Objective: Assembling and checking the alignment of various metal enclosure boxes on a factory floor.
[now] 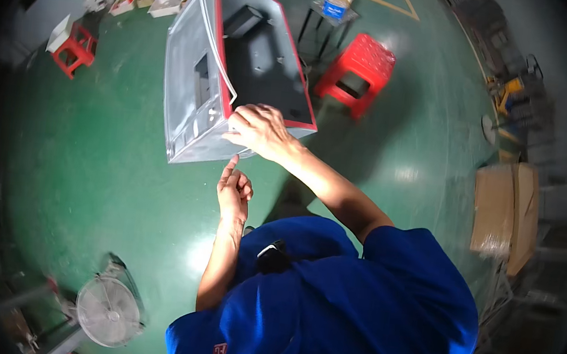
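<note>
A grey metal cabinet (193,116) with a dark hollow inside and red edging (222,46) round its rim sits in front of me. Along its left rim runs a thin white strip (210,31), which bends at its lower end close to my right hand. My right hand (260,131) rests at the cabinet's near corner, its fingers curled together over the red edging; what is between them is hidden. Just below the cabinet's near side is my left hand (234,191), index finger stretched toward the lower edge, the other fingers loosely bent, holding nothing visible.
A red stool (360,71) and a small dark stand (328,16) with a blue-and-white package are right of the cabinet. Another red stool (76,48) stands far left. A round fan (109,311) is at lower left, cardboard (501,210) at right.
</note>
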A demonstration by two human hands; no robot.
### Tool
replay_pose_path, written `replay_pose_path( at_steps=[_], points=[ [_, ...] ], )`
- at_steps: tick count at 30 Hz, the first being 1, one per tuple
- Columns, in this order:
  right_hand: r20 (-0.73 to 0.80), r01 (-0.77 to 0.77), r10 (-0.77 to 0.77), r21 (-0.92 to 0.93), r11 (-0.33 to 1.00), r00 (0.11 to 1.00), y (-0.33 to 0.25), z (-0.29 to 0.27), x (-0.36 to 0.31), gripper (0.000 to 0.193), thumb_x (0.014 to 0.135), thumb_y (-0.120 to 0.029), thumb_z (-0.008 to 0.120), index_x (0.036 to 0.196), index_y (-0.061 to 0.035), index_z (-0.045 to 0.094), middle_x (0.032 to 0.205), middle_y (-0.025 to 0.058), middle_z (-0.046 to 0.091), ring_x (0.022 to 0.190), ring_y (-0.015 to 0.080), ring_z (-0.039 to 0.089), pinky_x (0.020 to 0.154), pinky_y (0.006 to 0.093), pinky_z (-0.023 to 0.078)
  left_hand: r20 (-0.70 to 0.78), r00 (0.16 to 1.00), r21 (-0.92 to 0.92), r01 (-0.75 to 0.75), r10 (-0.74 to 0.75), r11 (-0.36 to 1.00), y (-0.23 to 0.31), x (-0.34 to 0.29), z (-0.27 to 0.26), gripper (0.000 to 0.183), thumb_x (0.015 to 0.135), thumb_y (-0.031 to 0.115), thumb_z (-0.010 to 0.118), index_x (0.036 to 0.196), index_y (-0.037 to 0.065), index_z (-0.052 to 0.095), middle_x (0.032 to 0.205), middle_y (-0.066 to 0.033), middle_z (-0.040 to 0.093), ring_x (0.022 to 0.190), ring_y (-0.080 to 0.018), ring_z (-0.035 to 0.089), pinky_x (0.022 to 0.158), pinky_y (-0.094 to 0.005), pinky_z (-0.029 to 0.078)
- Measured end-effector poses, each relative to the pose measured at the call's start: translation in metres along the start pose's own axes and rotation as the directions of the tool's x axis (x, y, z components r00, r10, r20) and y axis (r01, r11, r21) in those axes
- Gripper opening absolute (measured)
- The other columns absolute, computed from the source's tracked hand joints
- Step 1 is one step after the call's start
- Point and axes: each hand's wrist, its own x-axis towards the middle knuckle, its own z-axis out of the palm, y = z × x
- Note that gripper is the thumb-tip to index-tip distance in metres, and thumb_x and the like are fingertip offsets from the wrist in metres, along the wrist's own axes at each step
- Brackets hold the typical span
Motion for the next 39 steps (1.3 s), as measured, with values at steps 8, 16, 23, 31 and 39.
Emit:
replay_pose_path(
  at_steps=[8,16,23,31,39],
  points=[
    [-0.062,-0.169,0.189,0.235,0.957,0.98,0.045,-0.054,-0.031,0.032,0.069,-0.028,0.076,0.086,-0.0071,0.058,0.078,0.0057,0.058,0.068,0.0223,0.059,0.06,0.0349,0.048,-0.172,0.978,-0.03,0.111,-0.115,0.993,-0.011,0.027,0.038,0.036,0.092,0.008,0.042,0.126,-0.002,0.044,0.06,0.0046,0.029,0.046,-0.0059,0.027,0.041,-0.019,0.025],
    [0.396,-0.666,0.553,0.256,0.7,0.733,0.192,-0.118,-0.165,0.025,0.08,-0.03,0.064,0.089,-0.0074,0.06,0.08,0.0093,0.06,0.07,0.0285,0.06,0.06,0.037,0.048,-0.335,0.921,-0.326,0.085,-0.199,0.942,-0.051,0.049,0.033,0.014,0.092,0.007,0.041,0.079,0.005,0.047,0.059,0.0042,0.03,0.045,-0.0062,0.027,0.038,-0.0199,0.02],
    [0.688,-0.805,0.544,0.098,0.585,0.479,0.295,-0.149,-0.24,0.028,0.086,-0.034,0.054,0.083,-0.0056,0.055,0.081,0.0129,0.06,0.077,0.0333,0.059,0.066,0.0432,0.046,-0.645,0.76,-0.263,-0.123,-0.08,0.957,-0.069,0.048,0.053,0.025,0.083,0.005,0.051,0.062,0.012,0.04,0.054,0.0022,0.037,0.041,-0.0077,0.031,0.035,-0.02,0.02],
    [0.863,-0.748,0.313,0.106,0.655,0.396,0.34,-0.087,-0.248,0.026,0.082,-0.031,0.058,0.083,-0.0059,0.06,0.079,0.0144,0.062,0.078,0.0342,0.059,0.068,0.0439,0.046,-0.695,0.698,0.335,0.105,0.171,0.936,-0.103,0.002,-0.07,0.015,0.079,0.007,0.054,0.065,0.004,0.05,0.054,-0.0021,0.045,0.045,-0.0146,0.041,0.045,-0.0281,0.033],
    [0.91,-0.866,0.413,-0.236,0.442,-0.037,0.416,-0.052,-0.322,0.032,0.082,-0.036,0.058,0.08,-0.0052,0.065,0.073,0.0121,0.066,0.068,0.027,0.065,0.06,0.0378,0.051,-0.304,0.756,0.946,0.164,0.579,0.281,-0.153,0.041,-0.023,0.025,0.081,0.007,0.054,0.059,0.01,0.042,0.054,-0.0025,0.042,0.046,-0.0089,0.035,0.044,-0.0247,0.029]
  ],
)
